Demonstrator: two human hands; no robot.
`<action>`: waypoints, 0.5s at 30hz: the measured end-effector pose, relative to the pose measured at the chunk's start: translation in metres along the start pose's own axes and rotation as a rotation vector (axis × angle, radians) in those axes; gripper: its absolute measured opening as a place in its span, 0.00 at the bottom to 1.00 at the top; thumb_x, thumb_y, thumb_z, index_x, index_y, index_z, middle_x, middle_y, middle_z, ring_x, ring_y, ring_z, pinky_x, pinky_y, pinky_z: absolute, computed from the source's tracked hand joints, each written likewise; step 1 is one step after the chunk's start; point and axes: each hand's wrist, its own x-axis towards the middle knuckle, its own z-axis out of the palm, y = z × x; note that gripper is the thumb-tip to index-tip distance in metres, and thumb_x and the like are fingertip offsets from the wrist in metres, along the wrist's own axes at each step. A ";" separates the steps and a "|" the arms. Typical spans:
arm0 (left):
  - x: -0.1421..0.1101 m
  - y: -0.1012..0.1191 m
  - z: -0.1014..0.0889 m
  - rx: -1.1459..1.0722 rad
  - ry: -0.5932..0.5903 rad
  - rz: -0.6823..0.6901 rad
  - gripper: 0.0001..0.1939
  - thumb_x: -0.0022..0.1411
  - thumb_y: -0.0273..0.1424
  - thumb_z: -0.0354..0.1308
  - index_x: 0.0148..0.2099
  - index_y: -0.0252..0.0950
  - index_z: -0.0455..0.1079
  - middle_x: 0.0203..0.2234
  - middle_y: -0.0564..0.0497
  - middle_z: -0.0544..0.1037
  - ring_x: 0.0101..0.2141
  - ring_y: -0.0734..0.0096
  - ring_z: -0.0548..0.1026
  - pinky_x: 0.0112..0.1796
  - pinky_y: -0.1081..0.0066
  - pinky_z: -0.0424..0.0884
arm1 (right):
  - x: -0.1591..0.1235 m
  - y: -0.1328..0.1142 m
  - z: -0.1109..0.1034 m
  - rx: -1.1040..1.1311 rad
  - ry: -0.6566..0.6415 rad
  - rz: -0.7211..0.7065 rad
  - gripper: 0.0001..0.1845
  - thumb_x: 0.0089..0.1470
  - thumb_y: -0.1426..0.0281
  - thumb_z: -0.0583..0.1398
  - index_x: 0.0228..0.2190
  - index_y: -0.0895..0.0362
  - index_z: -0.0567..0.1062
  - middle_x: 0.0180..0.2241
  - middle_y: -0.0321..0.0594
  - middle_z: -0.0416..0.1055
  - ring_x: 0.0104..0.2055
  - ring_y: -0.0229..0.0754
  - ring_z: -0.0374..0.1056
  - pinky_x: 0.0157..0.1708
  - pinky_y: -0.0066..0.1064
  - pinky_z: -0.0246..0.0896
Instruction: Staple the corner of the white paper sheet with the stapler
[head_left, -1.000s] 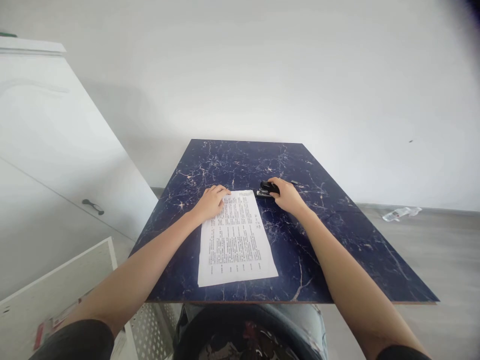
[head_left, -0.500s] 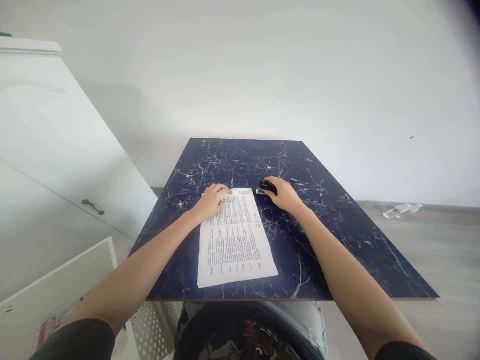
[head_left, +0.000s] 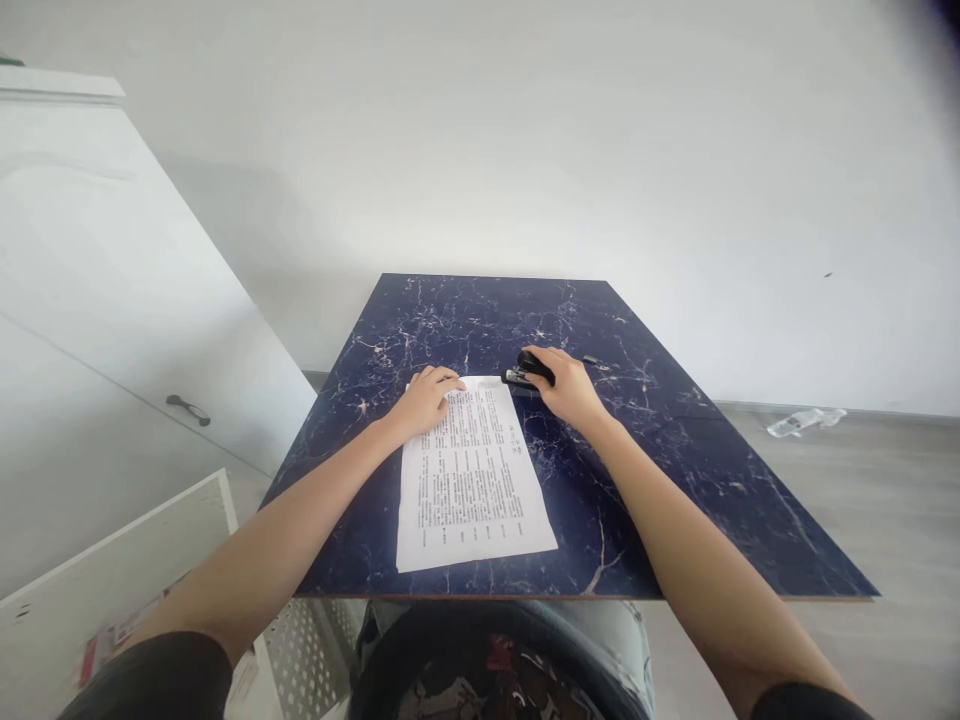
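A printed sheet of paper (head_left: 472, 480), perhaps a thin stack, lies on the dark blue marbled table (head_left: 480, 310). My left hand (head_left: 424, 400) rests flat on its far left part, fingers stretched out and pressing the page. A black stapler (head_left: 537, 366) is in my right hand (head_left: 566, 385), fingers wrapped round its back end. Its jaws are apart, and the front end reaches the paper's far right corner. Whether the corner sits between the jaws I cannot tell. Just behind the right hand lies a small dark strip (head_left: 591, 359).
A white cabinet (head_left: 112, 280) with a dark handle (head_left: 187, 410) stands at left. Below it is an open white drawer or bin (head_left: 225, 500) with things inside. A clear plastic piece (head_left: 806, 422) lies on the floor at right. The wall (head_left: 495, 140) is behind the table.
My right hand has shifted the stapler slightly left and up, so its front end now meets the paper's corner. The left hand and paper have stayed in place.
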 end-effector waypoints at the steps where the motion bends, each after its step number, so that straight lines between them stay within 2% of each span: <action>1: 0.000 0.001 -0.001 0.000 -0.003 -0.002 0.23 0.64 0.17 0.47 0.55 0.40 0.74 0.58 0.45 0.72 0.55 0.55 0.68 0.57 0.49 0.64 | -0.001 -0.006 0.001 0.026 -0.026 -0.032 0.23 0.63 0.71 0.59 0.58 0.52 0.74 0.49 0.46 0.77 0.51 0.53 0.71 0.54 0.46 0.66; 8: 0.001 0.002 -0.001 0.009 0.016 0.011 0.24 0.62 0.16 0.48 0.54 0.40 0.74 0.56 0.46 0.73 0.53 0.56 0.68 0.56 0.50 0.66 | -0.009 -0.047 0.026 0.093 -0.264 -0.251 0.21 0.66 0.69 0.59 0.59 0.52 0.72 0.47 0.46 0.76 0.49 0.51 0.71 0.52 0.46 0.67; 12: 0.002 -0.002 0.003 -0.004 0.041 0.024 0.27 0.58 0.14 0.48 0.53 0.42 0.74 0.55 0.48 0.74 0.52 0.58 0.69 0.55 0.53 0.66 | -0.012 -0.059 0.038 0.111 -0.274 -0.328 0.25 0.67 0.69 0.58 0.64 0.51 0.68 0.52 0.48 0.74 0.52 0.53 0.70 0.53 0.48 0.67; 15: 0.001 -0.004 0.004 -0.002 0.055 0.026 0.29 0.57 0.13 0.47 0.53 0.43 0.74 0.55 0.49 0.74 0.52 0.58 0.69 0.54 0.54 0.66 | -0.013 -0.062 0.041 0.112 -0.288 -0.350 0.26 0.67 0.68 0.58 0.65 0.50 0.68 0.51 0.48 0.74 0.51 0.52 0.70 0.53 0.48 0.68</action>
